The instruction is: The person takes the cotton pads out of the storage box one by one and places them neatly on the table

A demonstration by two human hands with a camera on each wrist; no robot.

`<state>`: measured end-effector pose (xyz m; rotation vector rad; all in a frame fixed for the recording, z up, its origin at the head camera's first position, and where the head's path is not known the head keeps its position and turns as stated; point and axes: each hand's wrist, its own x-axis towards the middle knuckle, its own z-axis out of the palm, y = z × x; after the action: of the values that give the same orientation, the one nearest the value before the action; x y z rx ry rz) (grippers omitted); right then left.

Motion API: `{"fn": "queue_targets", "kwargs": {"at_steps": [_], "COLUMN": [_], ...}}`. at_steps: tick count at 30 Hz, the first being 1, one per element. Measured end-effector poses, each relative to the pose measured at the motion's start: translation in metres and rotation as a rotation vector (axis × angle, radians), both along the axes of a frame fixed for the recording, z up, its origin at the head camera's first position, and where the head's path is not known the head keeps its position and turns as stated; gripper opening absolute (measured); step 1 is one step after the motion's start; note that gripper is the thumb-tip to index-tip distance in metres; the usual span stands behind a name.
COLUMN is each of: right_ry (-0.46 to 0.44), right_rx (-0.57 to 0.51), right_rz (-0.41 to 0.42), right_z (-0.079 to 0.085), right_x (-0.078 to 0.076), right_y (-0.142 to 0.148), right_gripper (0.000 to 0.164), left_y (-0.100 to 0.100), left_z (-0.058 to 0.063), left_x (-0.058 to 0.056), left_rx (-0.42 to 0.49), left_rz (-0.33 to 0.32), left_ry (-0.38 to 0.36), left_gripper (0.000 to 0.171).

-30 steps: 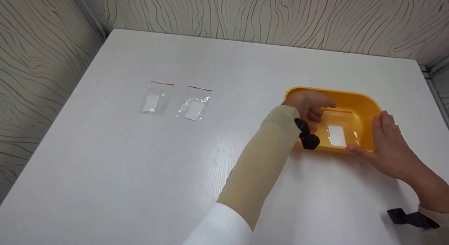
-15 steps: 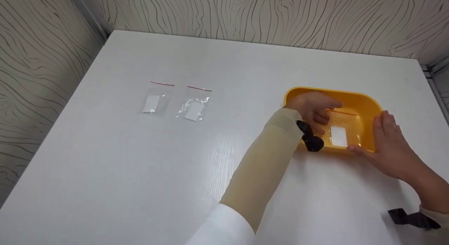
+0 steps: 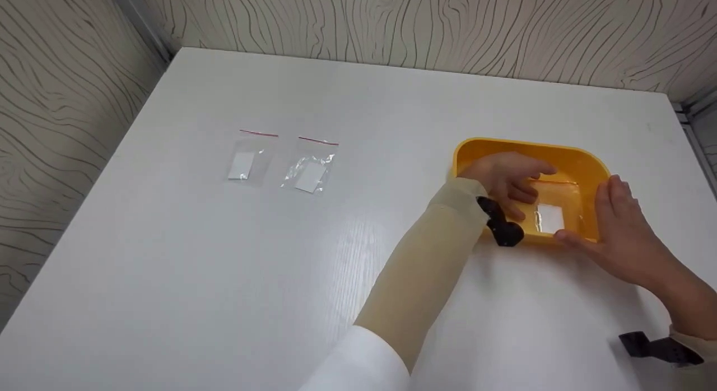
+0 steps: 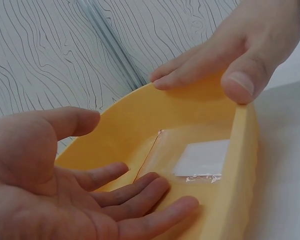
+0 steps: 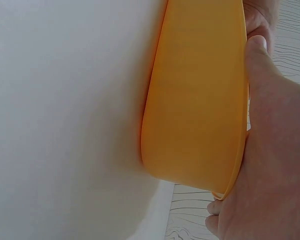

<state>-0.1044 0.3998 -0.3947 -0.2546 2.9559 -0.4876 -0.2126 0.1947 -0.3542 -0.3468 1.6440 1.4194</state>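
Note:
A yellow plastic bin (image 3: 588,167) stands at the right of the table. Inside it lies a clear zip bag (image 4: 160,155) with a red seal line and a white card (image 3: 550,218) in it. My left hand (image 3: 507,181) reaches into the bin, palm turned sideways and fingers loosely spread, fingertips right at the bag's edge. It grips nothing. My right hand (image 3: 627,237) rests against the bin's right end, fingers straight along the rim and thumb on the front rim (image 4: 240,112). In the right wrist view, the bin's side wall (image 5: 195,100) hides its inside.
Two more clear zip bags lie left of centre on the white table (image 3: 252,279): a left bag (image 3: 250,158) and a right bag (image 3: 311,167), each with a white card. A wood-patterned panel (image 3: 392,27) stands behind the table, another (image 3: 56,99) at its left.
My left hand has slid a little to the right inside the bin, and the bag has shifted right with it. The right hand and the bin stay put.

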Motion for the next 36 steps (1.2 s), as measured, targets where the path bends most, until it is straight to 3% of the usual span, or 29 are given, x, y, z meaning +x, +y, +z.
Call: {"fn": "queue_targets", "kwargs": {"at_steps": [7,15,19,22,29,36], "right_ry": [-0.020,-0.028,0.015,0.044,-0.018,-0.035], "right_rx": [-0.002,-0.008,-0.024,-0.028,-0.006,-0.008], "right_rz": [-0.003,-0.009,0.017,0.033,0.005,-0.008], "right_z": [0.000,0.000,0.000,0.000,0.001,0.002], "right_x": [0.000,0.000,0.000,-0.001,0.000,0.002], "right_y": [0.000,0.001,0.002,0.001,-0.001,-0.002], "right_gripper": [0.119,0.119,0.117,0.115,0.119,0.119], "left_y": [0.003,-0.001,-0.004,-0.004,0.001,0.008], "left_z": [-0.004,0.005,0.006,0.006,0.000,-0.006], "left_x": [-0.002,0.004,0.005,0.005,0.003,-0.004], "left_rx": [-0.002,0.010,0.041,0.054,0.014,0.039], "left_rz": [0.015,0.024,0.030,0.032,0.038,0.049], "left_ry": [0.014,0.037,0.027,0.029,0.060,0.063], "left_gripper": [0.033,0.027,0.027,0.027,0.028,0.025]}}
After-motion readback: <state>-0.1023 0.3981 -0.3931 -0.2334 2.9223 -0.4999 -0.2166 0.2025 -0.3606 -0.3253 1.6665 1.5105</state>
